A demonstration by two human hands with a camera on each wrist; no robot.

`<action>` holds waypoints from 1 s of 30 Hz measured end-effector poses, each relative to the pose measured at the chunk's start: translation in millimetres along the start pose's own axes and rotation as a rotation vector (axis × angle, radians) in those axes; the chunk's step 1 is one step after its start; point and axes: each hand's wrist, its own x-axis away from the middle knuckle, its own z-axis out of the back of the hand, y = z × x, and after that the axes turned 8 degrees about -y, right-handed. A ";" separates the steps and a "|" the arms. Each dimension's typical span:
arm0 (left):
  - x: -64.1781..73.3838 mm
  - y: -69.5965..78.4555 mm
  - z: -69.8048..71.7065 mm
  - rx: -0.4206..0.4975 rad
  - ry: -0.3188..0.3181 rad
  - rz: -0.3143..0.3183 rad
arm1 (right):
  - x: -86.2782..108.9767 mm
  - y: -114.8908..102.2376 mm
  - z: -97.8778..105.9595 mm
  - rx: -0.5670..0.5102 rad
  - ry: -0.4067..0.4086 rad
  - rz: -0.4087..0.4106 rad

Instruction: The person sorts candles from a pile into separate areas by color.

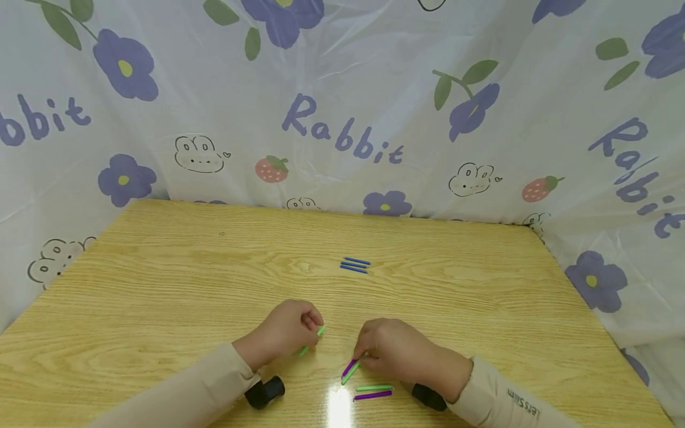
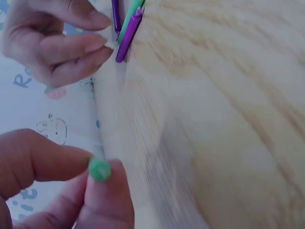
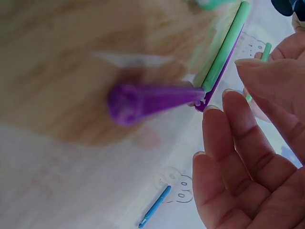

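My left hand (image 1: 289, 330) pinches a thin green candle (image 2: 99, 169) between thumb and fingertips; the left wrist view looks at its round end. To its right, my right hand (image 1: 393, 351) hovers over a purple candle (image 1: 349, 367) and a green candle (image 1: 351, 373) lying side by side. Its thumb and fingers are parted, the fingertips (image 3: 213, 109) right by the pair's ends. Nearer the front lie a second green candle (image 1: 374, 388) and a second purple candle (image 1: 373, 395), roughly parallel.
Three blue sticks (image 1: 355, 266) lie together farther back on the wooden table (image 1: 214, 267). A black device (image 1: 264, 392) sits at the left wrist, another (image 1: 429, 397) at the right. A printed cloth (image 1: 342, 77) hangs behind the table.
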 end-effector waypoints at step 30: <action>-3.1 -19.6 36.0 0.130 0.104 0.111 | -0.1 -9.0 -1.2 0.215 -0.003 0.055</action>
